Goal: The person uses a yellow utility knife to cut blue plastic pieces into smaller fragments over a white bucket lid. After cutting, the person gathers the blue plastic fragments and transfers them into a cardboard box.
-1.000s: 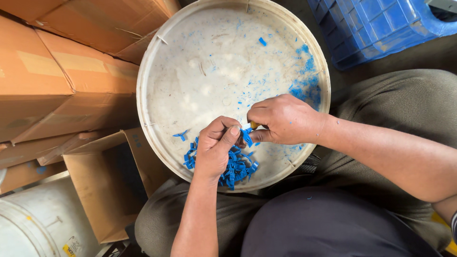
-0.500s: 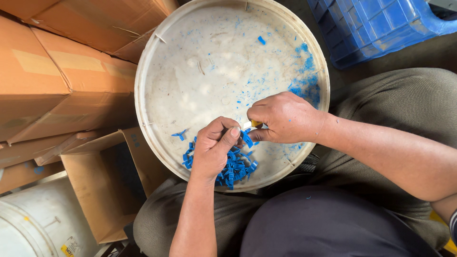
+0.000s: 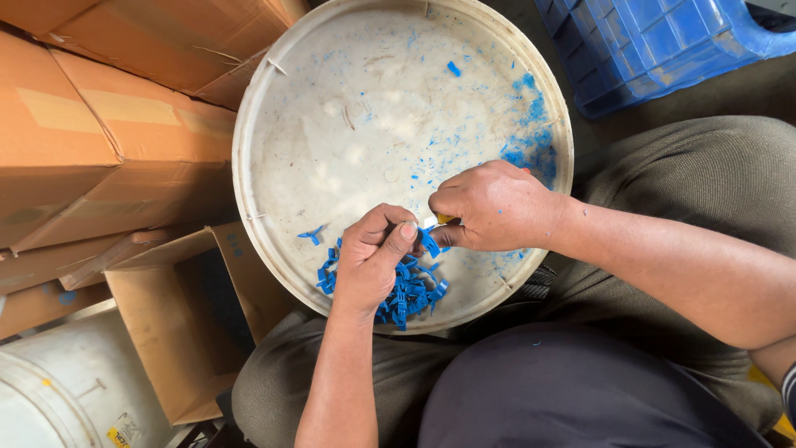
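Head view: brown cardboard boxes (image 3: 91, 141) crowd nine o'clock, a blue plastic crate (image 3: 655, 41) sits at one o'clock, and a round, scuffed white plastic tray (image 3: 332, 141) rests on the person's lap. At its six o'clock edge lies a heap of small blue moulded plastic pieces (image 3: 406, 294). The left hand (image 3: 369, 261) pinches one small blue plastic clip (image 3: 429, 242) between thumb and forefinger; the right hand (image 3: 493, 207) is closed around a yellow-handled tool (image 3: 445, 220), mostly hidden. The clip looks light, stiff and snappable; best held by its body.
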The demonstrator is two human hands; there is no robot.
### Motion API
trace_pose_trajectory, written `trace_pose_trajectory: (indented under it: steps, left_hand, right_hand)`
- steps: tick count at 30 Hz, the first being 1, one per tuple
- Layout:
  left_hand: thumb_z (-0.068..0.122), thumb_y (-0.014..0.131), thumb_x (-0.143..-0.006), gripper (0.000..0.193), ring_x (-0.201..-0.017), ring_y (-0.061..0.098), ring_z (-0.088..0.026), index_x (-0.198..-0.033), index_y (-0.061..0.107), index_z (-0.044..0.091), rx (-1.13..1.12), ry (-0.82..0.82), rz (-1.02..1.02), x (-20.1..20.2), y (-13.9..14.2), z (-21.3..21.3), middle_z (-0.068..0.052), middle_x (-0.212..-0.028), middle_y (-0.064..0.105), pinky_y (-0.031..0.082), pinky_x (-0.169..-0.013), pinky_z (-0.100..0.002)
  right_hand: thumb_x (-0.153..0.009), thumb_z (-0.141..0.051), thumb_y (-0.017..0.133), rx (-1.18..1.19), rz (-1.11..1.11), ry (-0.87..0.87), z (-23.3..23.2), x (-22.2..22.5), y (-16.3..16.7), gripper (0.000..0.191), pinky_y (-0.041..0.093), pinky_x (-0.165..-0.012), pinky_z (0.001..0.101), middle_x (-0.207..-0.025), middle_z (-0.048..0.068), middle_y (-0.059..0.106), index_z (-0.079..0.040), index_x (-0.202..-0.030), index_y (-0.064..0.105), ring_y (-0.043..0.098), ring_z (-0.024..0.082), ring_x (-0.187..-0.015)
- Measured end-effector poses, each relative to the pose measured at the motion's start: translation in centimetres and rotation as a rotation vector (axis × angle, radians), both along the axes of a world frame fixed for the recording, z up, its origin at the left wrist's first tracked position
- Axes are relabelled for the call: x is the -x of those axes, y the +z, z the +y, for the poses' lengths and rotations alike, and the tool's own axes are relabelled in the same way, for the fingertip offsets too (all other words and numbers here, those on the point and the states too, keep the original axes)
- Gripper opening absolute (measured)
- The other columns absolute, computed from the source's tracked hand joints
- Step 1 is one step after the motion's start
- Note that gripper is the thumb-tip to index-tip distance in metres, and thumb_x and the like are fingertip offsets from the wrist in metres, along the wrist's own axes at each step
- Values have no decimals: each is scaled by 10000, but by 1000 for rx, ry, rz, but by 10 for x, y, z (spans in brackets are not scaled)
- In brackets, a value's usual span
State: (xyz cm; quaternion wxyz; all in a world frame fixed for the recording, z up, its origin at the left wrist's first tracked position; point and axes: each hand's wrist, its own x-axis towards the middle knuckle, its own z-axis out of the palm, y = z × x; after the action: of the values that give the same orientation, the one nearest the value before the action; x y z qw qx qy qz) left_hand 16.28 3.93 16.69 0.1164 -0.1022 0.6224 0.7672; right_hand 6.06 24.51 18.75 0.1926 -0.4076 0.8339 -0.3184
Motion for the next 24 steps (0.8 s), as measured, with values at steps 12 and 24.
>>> trace_pose_trajectory:
  steps: [12, 24]
  left_hand:
    - [154, 675, -1025, 143, -762, 642, -117, -1023, 669, 11, -42, 49, 36, -1, -7, 2, -28, -843, 670, 554, -723, -280]
    - [125, 607, -1054, 131, -764, 634, -190, -1130, 613, 18, -557, 123, -9, 4, -14, 15, -82, -816, 637, 589, -746, -404]
  right_hand:
    - [-761, -379, 813, 32, 49, 0, 3, 1, -2, 344, 498, -569, 478, -660, 63, 649, -92, -701, 632, 667, 333, -663]
    - [-835, -160, 853, 490, -780, -177, 4, 2, -25, 248, 411, -574, 219, -766, -63, 593, -53, -1001, 704, 468, 18, -663]
